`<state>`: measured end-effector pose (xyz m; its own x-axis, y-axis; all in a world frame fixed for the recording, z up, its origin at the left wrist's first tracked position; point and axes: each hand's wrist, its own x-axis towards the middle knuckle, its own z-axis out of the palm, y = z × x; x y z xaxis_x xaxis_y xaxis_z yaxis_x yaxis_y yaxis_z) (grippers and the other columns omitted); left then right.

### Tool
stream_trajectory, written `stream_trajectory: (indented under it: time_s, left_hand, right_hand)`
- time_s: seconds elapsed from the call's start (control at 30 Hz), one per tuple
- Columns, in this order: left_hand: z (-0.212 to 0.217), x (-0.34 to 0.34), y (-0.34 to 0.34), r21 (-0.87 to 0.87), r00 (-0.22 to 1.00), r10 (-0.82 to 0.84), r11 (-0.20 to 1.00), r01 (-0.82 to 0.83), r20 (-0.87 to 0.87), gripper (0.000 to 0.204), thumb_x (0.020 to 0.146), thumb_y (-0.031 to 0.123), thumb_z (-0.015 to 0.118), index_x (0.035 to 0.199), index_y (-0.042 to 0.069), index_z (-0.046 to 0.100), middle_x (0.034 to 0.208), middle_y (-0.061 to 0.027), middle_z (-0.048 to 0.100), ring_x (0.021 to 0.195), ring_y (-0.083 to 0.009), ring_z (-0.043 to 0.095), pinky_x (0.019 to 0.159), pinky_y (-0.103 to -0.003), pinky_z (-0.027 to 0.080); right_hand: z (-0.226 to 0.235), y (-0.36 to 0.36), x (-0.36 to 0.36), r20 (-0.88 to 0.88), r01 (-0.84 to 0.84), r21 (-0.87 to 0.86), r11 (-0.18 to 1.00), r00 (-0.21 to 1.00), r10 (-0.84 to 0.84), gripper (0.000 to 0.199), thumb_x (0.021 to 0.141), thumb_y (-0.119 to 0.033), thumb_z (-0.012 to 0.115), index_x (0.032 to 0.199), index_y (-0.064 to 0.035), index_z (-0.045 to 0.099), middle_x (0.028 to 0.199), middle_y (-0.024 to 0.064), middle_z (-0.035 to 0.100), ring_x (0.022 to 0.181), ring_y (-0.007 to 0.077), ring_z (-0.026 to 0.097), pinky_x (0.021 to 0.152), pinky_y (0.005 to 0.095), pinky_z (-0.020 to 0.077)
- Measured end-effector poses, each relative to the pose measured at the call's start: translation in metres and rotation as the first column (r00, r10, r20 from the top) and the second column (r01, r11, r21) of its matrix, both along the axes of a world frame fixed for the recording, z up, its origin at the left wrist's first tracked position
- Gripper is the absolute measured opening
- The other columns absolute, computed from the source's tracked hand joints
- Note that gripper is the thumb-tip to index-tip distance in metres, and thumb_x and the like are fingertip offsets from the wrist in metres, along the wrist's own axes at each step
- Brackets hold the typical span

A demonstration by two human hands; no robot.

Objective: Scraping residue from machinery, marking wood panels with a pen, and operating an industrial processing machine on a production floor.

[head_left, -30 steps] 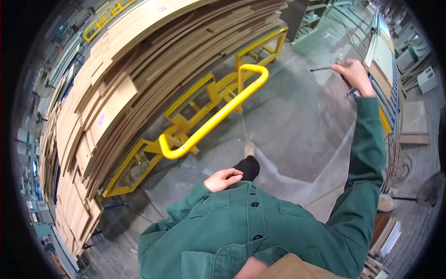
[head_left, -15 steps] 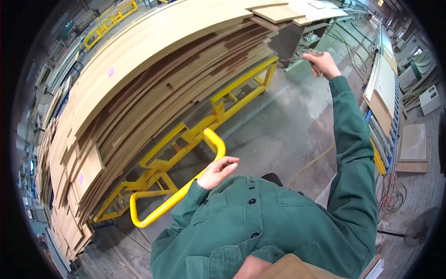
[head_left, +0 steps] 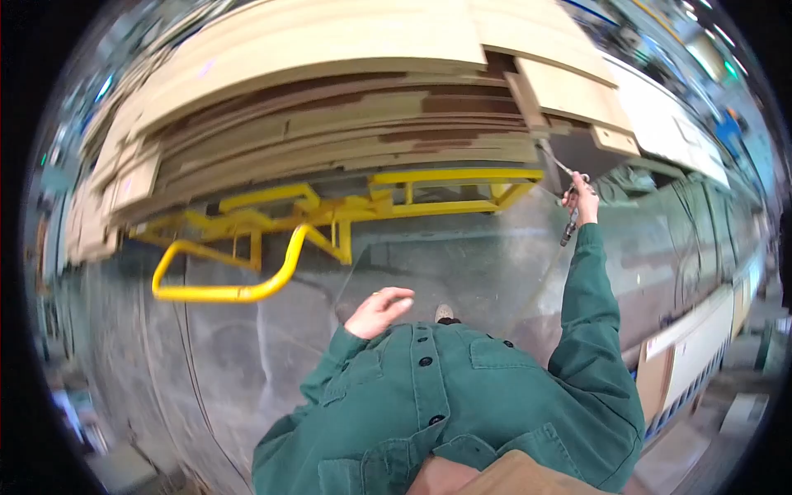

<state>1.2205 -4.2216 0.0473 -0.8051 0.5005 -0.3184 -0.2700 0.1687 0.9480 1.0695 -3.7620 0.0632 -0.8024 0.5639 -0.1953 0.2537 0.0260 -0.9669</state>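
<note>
My right hand (head_left: 582,200) is stretched out to the far right, its fingers wrapped round a thin grey hose-like tool (head_left: 568,230). The tool's dark metal end hangs below the fist, and a pale thin length runs up from the hand to the corner of the board stack; its exact kind is blurred. My left hand (head_left: 380,312) is in front of my green jacket, fingers stretched out and nothing in them. Beyond it, large wooden boards (head_left: 313,37) lie stacked on a yellow metal cart (head_left: 454,177) with a bent tube handle (head_left: 223,293).
Past the stack's right end stands a dark-sided bench with white sheets (head_left: 668,120) on top. At the right, more panels (head_left: 697,355) lie on a roller conveyor. Thin cables (head_left: 191,363) run over the grey floor at the left.
The view has swung right, and the stack and cart now lie more level across it. My right hand has come lower, with the tool in it now showing. The left hand is off the cart handle.
</note>
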Motion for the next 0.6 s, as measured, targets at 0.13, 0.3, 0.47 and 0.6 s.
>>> stream_trajectory:
  time_s: [0.13, 0.3, 0.47, 0.6]
  left_hand:
    - [0.013, 0.024, 0.034, -0.278, 1.000, -0.001, 0.961, 0.001, 0.000, 0.035, 0.085, 0.029, 0.053, 0.110, 0.005, 0.053, 0.094, -0.0055, 0.053, 0.083, -0.0124, 0.050, 0.075, -0.027, 0.042]
    - [0.020, 0.049, 0.029, -0.349, 0.964, 0.266, 0.903, -0.250, 0.000, 0.036, 0.084, 0.031, 0.054, 0.110, 0.005, 0.053, 0.091, -0.0052, 0.057, 0.080, -0.0109, 0.051, 0.073, -0.026, 0.043]
    - [0.015, 0.082, 0.013, -0.374, 0.878, 0.478, 0.818, -0.437, 0.020, 0.035, 0.085, 0.030, 0.053, 0.109, 0.005, 0.053, 0.089, -0.0028, 0.057, 0.079, -0.0094, 0.050, 0.073, -0.024, 0.042]
    - [0.006, 0.103, 0.005, -0.316, 0.825, 0.562, 0.793, -0.520, 0.054, 0.035, 0.085, 0.029, 0.053, 0.110, 0.005, 0.053, 0.089, -0.0009, 0.056, 0.081, -0.0091, 0.049, 0.074, -0.024, 0.041]
  right_hand:
    - [-0.020, -0.061, -0.046, 0.013, -0.299, -0.109, 0.948, 0.953, 0.302, 0.034, 0.077, -0.041, 0.061, 0.069, -0.0098, 0.050, 0.055, 0.0040, 0.054, 0.043, 0.0134, 0.054, 0.034, 0.0219, 0.0335]
    - [-0.014, -0.174, -0.067, -0.116, -0.566, -0.217, 0.796, 0.824, 0.554, 0.032, 0.078, -0.041, 0.061, 0.070, -0.0109, 0.051, 0.055, 0.0041, 0.054, 0.043, 0.0132, 0.054, 0.035, 0.0205, 0.0324]
    - [0.005, -0.255, -0.062, -0.170, -0.742, -0.152, 0.653, 0.671, 0.722, 0.027, 0.079, -0.034, 0.060, 0.076, -0.0084, 0.052, 0.054, 0.0041, 0.054, 0.042, 0.0112, 0.051, 0.036, 0.0197, 0.0321]
    - [0.016, -0.288, -0.063, -0.342, -0.664, -0.156, 0.731, 0.731, 0.591, 0.022, 0.081, -0.026, 0.060, 0.073, -0.0072, 0.051, 0.053, 0.0033, 0.052, 0.042, 0.0111, 0.051, 0.036, 0.0209, 0.0347]
